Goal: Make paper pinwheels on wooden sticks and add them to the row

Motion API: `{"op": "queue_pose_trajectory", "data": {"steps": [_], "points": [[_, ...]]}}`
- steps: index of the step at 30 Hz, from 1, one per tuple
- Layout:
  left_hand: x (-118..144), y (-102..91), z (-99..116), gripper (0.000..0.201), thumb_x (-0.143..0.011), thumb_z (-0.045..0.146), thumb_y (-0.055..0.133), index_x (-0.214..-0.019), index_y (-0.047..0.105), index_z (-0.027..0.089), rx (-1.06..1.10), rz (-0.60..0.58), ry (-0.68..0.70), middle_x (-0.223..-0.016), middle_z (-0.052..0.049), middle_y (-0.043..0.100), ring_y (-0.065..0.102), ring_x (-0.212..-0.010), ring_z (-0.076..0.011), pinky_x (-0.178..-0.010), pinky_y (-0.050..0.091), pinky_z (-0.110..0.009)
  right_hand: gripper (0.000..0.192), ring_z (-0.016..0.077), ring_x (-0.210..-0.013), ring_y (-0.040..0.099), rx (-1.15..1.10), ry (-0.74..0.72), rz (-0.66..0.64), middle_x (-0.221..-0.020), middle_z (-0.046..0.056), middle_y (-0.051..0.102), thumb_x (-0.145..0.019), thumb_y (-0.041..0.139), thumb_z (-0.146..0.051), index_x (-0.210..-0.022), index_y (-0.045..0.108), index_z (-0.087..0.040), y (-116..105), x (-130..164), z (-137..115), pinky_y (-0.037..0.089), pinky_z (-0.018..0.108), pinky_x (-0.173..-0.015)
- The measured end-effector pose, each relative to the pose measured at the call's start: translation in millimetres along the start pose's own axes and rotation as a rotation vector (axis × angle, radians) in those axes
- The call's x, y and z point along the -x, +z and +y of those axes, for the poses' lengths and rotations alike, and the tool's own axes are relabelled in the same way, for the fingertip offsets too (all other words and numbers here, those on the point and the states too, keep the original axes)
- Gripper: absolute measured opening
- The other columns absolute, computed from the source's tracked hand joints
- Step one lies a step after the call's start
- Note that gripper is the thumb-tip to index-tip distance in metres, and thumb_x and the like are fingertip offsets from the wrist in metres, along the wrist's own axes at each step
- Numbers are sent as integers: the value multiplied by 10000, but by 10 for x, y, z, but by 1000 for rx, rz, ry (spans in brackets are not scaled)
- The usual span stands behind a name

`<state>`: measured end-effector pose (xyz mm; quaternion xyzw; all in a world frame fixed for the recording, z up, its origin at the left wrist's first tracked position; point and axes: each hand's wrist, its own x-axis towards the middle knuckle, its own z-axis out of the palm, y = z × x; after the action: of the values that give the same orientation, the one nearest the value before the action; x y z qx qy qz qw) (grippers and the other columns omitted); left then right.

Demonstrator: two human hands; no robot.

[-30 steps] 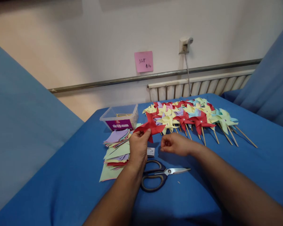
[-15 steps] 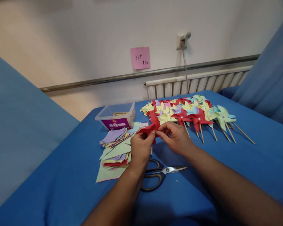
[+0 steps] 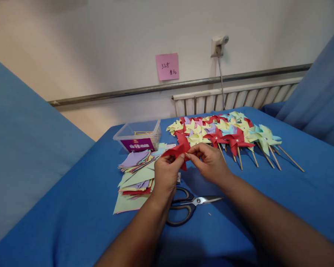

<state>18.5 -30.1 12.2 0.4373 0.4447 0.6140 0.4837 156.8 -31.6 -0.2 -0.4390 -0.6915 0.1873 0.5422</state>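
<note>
In front of me a red paper pinwheel [image 3: 174, 150], its blades folded in, is pinched between the thumb and fingers of my left hand [image 3: 167, 171]. My right hand [image 3: 209, 160] is closed at the pinwheel's centre, thumb and forefinger pressed together. A tiny pale tip shows at those fingertips, too small to name. Black-handled scissors [image 3: 195, 202] lie on the blue cloth below the hands, blades pointing right. To the left are stacks of coloured paper [image 3: 136, 174], partly behind my left hand.
Finished pinwheels on sticks [image 3: 217, 138] lie in rows at the back right. A clear plastic box [image 3: 137, 142] with thin sticks stands at the back left. Blue cloth [image 3: 80, 193] covers the table. Behind are a radiator [image 3: 233, 98] and a wall pipe [image 3: 122, 91].
The red pinwheel has turned slightly, so more of its upper blade shows. Both hands keep their pinch in nearly the same place. The view has shifted a little.
</note>
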Motion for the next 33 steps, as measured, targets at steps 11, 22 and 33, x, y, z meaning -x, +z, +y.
{"op": "queue_pose_trajectory", "data": {"steps": [11,22,33], "points": [[12,10,23,213,-566,239,821,-744,760,139,36,9,-20,-754,-47,742,649,-658,-150,-670,500,-257,74,137,-662,613,18,-22,39,-758,15,665,-859,621,-272,-835,626,-202,17,19,10,481,254,-622],[19,13,14,194,-569,241,814,-728,759,146,12,7,-18,-733,-41,733,638,-641,-147,-654,496,-255,65,125,-633,584,39,-74,62,-719,2,644,-859,625,-253,-816,625,-204,18,18,-29,459,251,-604],[-5,-22,-43,185,-601,256,797,-751,755,156,-74,-11,47,-739,-36,729,626,-660,-159,-659,481,-261,61,122,-634,573,54,-79,46,-709,-1,627,-861,620,-244,-825,633,-197,26,26,-24,445,250,-599]]}}
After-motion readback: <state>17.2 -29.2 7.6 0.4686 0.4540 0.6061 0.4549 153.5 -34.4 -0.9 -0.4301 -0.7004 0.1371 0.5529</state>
